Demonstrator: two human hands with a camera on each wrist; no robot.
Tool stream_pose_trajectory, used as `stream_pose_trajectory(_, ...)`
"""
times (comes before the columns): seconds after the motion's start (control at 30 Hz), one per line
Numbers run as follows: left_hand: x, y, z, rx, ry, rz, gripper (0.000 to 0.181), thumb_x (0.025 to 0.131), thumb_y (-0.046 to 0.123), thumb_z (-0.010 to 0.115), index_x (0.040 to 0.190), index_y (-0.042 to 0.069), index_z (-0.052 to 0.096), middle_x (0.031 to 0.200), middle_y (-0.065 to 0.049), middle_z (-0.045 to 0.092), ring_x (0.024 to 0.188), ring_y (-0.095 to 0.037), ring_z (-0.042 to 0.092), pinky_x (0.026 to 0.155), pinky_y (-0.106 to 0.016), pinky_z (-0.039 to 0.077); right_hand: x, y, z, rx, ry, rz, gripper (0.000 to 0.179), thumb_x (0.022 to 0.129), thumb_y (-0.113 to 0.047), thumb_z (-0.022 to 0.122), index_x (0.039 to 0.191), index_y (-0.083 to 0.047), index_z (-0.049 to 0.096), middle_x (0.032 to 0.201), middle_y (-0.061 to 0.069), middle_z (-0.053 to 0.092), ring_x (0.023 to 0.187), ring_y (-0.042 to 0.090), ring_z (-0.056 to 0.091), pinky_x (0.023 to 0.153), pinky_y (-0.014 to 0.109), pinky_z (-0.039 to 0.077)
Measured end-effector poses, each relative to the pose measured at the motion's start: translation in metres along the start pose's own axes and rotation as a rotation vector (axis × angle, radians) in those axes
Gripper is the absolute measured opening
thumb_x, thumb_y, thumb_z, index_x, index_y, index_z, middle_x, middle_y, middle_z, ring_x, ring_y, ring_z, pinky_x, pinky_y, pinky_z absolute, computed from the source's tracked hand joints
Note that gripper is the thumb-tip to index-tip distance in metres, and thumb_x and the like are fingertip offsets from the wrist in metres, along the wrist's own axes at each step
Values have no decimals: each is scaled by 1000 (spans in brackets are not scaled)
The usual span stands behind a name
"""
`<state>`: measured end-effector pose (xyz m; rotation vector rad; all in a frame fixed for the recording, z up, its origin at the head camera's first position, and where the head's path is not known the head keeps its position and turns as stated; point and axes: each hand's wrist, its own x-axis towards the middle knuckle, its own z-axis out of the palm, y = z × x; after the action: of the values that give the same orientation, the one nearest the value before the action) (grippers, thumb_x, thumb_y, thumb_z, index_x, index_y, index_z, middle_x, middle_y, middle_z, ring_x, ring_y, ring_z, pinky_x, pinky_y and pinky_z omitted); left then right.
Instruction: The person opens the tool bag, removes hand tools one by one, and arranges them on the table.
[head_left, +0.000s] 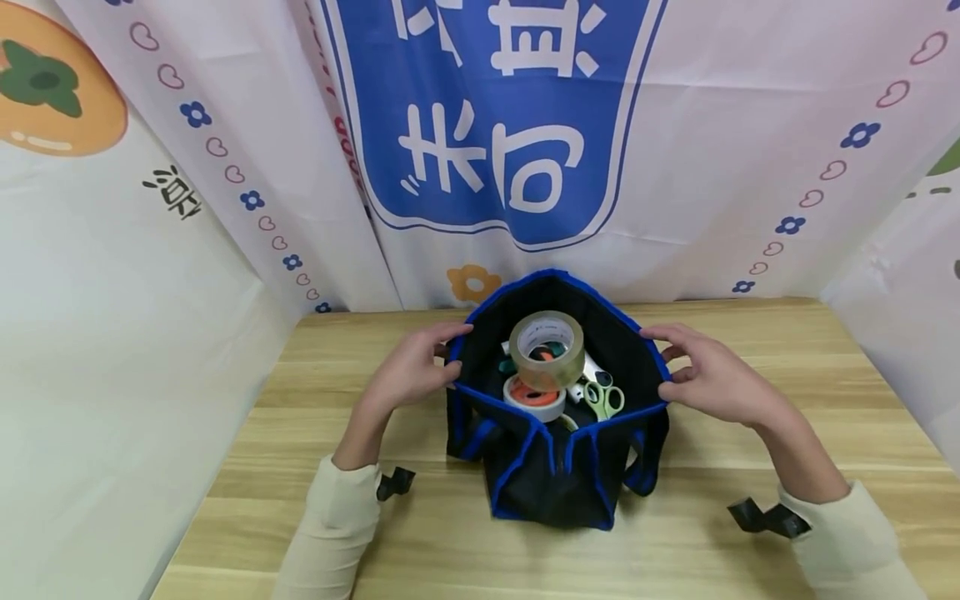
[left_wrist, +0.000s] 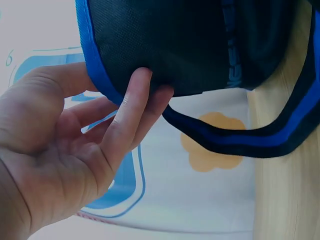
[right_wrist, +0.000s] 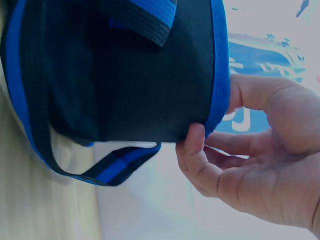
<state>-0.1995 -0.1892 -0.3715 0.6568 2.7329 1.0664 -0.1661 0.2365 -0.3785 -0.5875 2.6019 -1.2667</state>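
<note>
A black fabric bag point(head_left: 551, 500) with blue trim stands on the table, its mouth spread wide. My left hand point(head_left: 411, 367) grips the left rim; in the left wrist view its thumb is at the blue trim point(left_wrist: 97, 65) and fingers lie against the outer wall. Opposite, my right hand point(head_left: 712, 375) holds the right rim the same way, with fingertips point(right_wrist: 196, 134) at the bag's corner. Inside, a clear packing tape roll point(head_left: 576, 358) lies on top of a white tape roll point(head_left: 543, 413) with an orange piece in it. Light green scissors handles point(head_left: 604, 402) show beside them.
Handle straps point(left_wrist: 235, 142) hang at the bag's sides. A wood-grain table point(head_left: 262, 467) lies beneath, with a printed white cloth point(head_left: 697, 208) rising behind the bag. Black strips point(head_left: 395, 483) stick out from the sleeve cuffs.
</note>
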Motion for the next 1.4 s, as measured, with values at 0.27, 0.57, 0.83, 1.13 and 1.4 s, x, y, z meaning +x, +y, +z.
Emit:
stream_pose_trajectory(0.27,-2,-8,-7,1,-4,-11,58,97,4,69,154,8,58,159,-15,57,119,-35,73,110,-58,55,-1,8,-10,77,-23,-12,75,89,9,72,159,1,44,163,23,42,129,42,54,82,24,62)
stream_pose_trajectory(0.57,-2,-9,-10,-2,-8,-4,57,99,7,69,155,8,57,161,-16,56,120,-36,73,105,-56,59,-2,10,-13,97,-31,-10,76,89,10,73,159,1,44,162,22,42,122,25,56,81,26,63)
stream_pose_trajectory(0.83,3,-8,-3,0,58,43,56,100,18,76,152,7,60,154,-17,62,114,-31,75,104,-54,60,1,7,-7,111,-21,-39,75,89,7,75,158,2,45,161,22,42,122,32,54,84,23,61)
stream_pose_trajectory(1.13,6,-5,5,-19,74,79,55,99,17,77,151,6,61,154,-18,62,118,-34,73,110,-54,57,5,0,2,148,-29,-40,76,89,8,73,159,1,44,161,21,40,127,37,53,90,20,60)
stream_pose_trajectory(1.4,8,-3,9,-31,72,95,56,99,15,77,151,5,60,155,-18,61,118,-34,73,111,-54,56,8,-4,10,139,-30,-65,74,91,4,76,158,-2,46,156,19,44,120,32,54,85,23,60)
